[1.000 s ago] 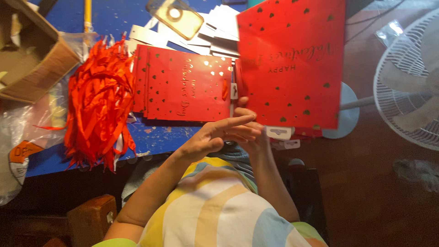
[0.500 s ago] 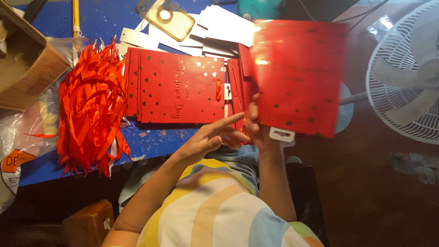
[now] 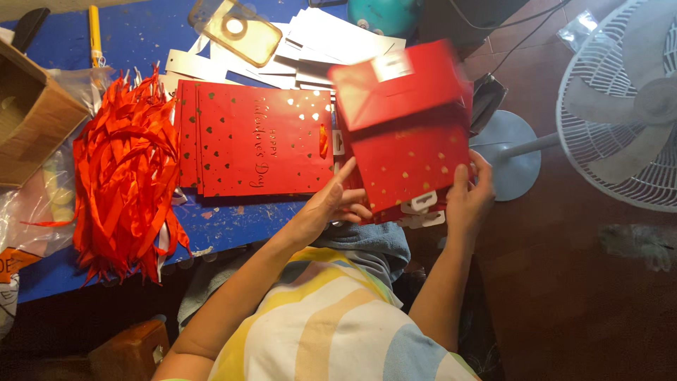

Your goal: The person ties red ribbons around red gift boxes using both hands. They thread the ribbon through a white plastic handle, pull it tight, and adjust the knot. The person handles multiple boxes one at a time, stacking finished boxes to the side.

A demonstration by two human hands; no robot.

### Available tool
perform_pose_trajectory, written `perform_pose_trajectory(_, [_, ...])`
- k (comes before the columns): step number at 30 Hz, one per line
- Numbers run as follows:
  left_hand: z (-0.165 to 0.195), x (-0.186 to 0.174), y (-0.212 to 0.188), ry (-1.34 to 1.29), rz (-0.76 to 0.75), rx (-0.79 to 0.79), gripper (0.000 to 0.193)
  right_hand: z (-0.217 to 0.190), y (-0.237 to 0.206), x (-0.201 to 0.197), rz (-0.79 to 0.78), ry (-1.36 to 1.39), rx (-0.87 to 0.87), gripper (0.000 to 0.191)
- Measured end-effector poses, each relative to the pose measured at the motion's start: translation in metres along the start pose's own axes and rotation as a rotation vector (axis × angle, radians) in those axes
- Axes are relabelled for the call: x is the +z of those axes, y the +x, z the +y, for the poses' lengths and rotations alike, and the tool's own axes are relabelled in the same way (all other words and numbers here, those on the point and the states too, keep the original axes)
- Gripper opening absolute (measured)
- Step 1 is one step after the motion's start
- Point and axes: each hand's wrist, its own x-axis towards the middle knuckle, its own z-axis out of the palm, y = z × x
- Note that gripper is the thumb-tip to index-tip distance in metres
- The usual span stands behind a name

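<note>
Two hands on one red gift bag [image 3: 405,134]; right hand [image 3: 469,197] fingers pinch its right edge, left hand [image 3: 331,204] fingers spread against its left side; flat bag stack [image 3: 257,141] lies left; steady both edges evenly, I'd say.

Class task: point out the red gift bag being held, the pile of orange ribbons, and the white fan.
Gift bag [image 3: 412,159], head view, on its gold-dotted front face.
Ribbons [image 3: 123,176], head view, on the pile's middle.
Fan [image 3: 620,106], head view, on its grille.
</note>
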Motion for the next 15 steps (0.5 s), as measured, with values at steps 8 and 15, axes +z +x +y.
perform_pose_trajectory(8, [-0.009,-0.004,0.013,0.133,0.109,-0.016,0.087,-0.100,-0.037,-0.021,0.148,-0.184,-0.699,0.014])
perform_pose_trajectory(15, [-0.009,0.019,0.031,0.777,0.434,0.188,0.068,-0.206,-0.102,-0.020,-0.358,0.962,-1.348,0.016])
